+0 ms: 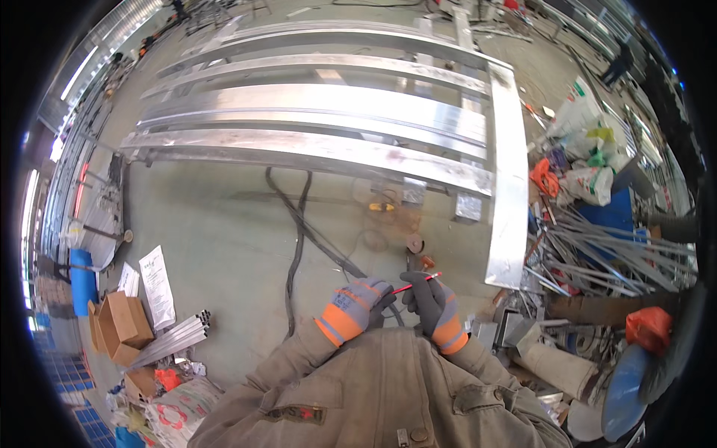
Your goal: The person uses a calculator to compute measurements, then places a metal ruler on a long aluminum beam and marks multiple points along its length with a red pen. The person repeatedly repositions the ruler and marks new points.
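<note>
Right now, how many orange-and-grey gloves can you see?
2: one on the left hand, one on the right hand, both at a slim red stick. More may be hidden.

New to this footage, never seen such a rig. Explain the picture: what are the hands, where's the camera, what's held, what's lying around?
No machine here: these are a person's own gloved hands. The single picture comes from a fisheye camera worn on the head, looking down, so straight edges bend. The right hand holds a thin red stick, pencil-like; the left hand is at its other end, its grip unclear. Dark cables lie on the floor; beyond are long metal bars.
</note>
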Available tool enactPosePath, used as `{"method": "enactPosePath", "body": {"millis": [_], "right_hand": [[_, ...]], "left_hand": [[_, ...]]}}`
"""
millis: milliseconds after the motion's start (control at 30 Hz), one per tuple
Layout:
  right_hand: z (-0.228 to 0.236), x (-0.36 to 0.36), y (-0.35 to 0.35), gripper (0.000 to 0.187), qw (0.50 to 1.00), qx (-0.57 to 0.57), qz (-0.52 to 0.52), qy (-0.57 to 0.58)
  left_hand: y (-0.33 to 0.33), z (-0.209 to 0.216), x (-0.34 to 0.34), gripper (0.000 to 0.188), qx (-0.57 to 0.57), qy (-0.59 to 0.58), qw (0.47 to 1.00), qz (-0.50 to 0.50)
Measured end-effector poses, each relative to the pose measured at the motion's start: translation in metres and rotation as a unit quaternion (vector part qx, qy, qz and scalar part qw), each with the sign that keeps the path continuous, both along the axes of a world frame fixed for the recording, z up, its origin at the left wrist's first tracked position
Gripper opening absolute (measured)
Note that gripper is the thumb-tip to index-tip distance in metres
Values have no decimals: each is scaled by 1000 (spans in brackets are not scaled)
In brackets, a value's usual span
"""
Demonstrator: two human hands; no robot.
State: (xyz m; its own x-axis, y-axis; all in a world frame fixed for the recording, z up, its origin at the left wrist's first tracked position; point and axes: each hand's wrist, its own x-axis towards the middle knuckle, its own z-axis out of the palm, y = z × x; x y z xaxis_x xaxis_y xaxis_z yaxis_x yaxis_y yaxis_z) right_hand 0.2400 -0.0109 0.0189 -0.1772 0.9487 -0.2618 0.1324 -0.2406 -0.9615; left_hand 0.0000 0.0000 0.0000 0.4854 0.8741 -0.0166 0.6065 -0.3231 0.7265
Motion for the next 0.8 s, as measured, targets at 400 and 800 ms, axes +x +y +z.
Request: {"method": "enactPosePath", "body": {"millis": [400, 800], "right_hand": [[-25, -25, 22, 41, 992, 40, -113, 32], [-140, 359, -397, 50, 565, 47, -753, -335]], "left_hand": [[-12, -34, -79, 25, -9, -21, 999, 47], [27, -67, -35, 87, -13, 114, 988, -106]]}}
